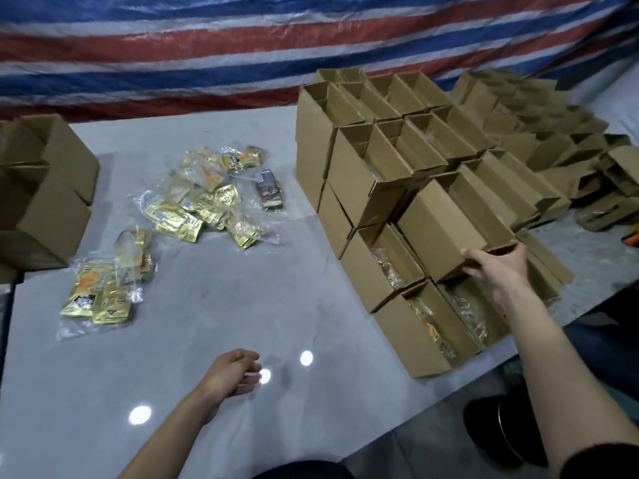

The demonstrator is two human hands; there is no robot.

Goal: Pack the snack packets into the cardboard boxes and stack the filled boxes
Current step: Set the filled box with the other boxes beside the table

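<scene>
Gripping the near end of an open cardboard box (446,219), the right hand (494,267) is curling its fingers round the box's front wall. The box is sitting on top of the lower boxes at the near side of the stack of boxes (363,160), which is taking up the right part of the table (207,323). Directly below the right hand and wrist, two open boxes of the bottom layer (425,326) are showing clear-wrapped packets inside.

The left hand (231,373) is hanging over the bare tabletop near the person, fingers loosely curled and holding nothing. The two hands are well apart, the left one low in the middle, the right one out at the stack.

The snack packets (204,202), gold and bagged in clear plastic, are lying loose on the table beyond the left hand and left of the stack, touching neither hand. A second heap of packets (103,288) is lying nearer, forward and to the left of the left hand. More boxes (45,188) are standing at the table's left edge, and a striped tarp (242,46) is hanging behind.
</scene>
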